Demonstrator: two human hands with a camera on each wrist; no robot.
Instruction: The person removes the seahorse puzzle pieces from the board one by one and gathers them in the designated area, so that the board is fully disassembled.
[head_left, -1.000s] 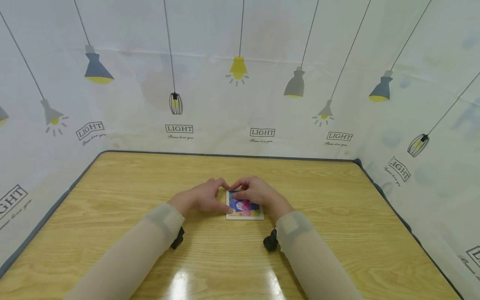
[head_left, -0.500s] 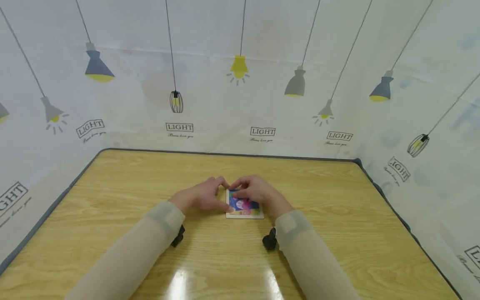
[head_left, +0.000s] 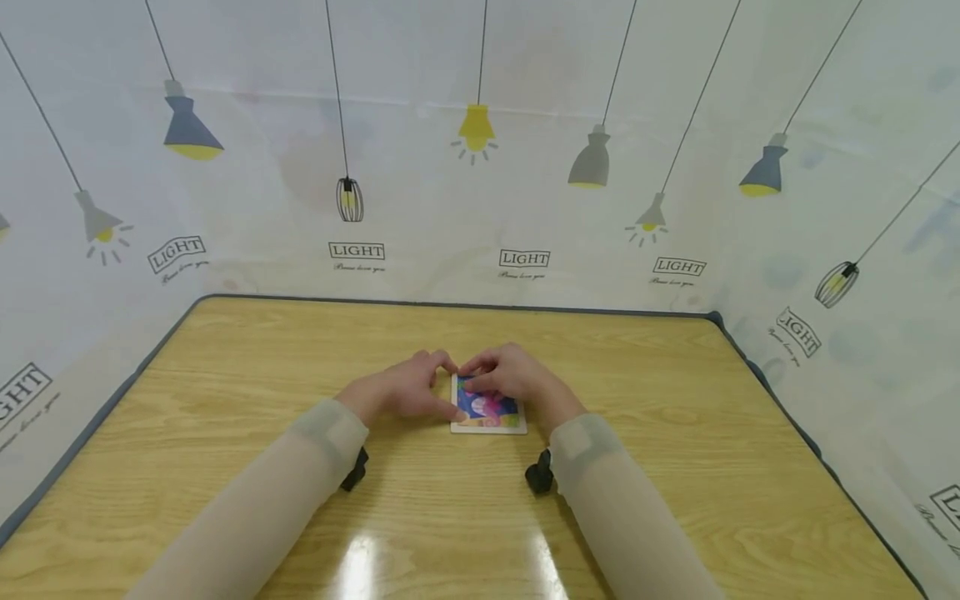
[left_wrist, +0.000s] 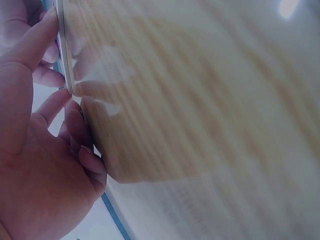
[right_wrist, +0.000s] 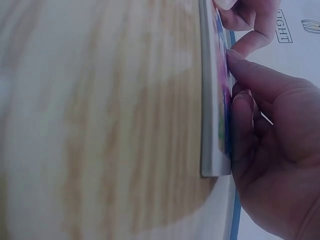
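A thin square picture board (head_left: 491,412) with a white rim and a pink, blue and orange picture lies flat on the wooden table. My left hand (head_left: 408,387) holds its left side, thumb on the near left part and index fingertip at the far left corner. From the right, my right hand (head_left: 517,375) reaches over the board, its thumb on the picture and index fingertip at that same corner. The right wrist view shows the board (right_wrist: 216,115) edge-on, with the right thumb on its face. Part of the picture is hidden under the right hand.
The wooden table (head_left: 262,375) has a dark edge strip (head_left: 450,308) along the back and sides. Behind it hangs a white wall covering (head_left: 420,167) printed with lamps and the word LIGHT. Black wrist mounts (head_left: 540,472) sit under both sleeves.
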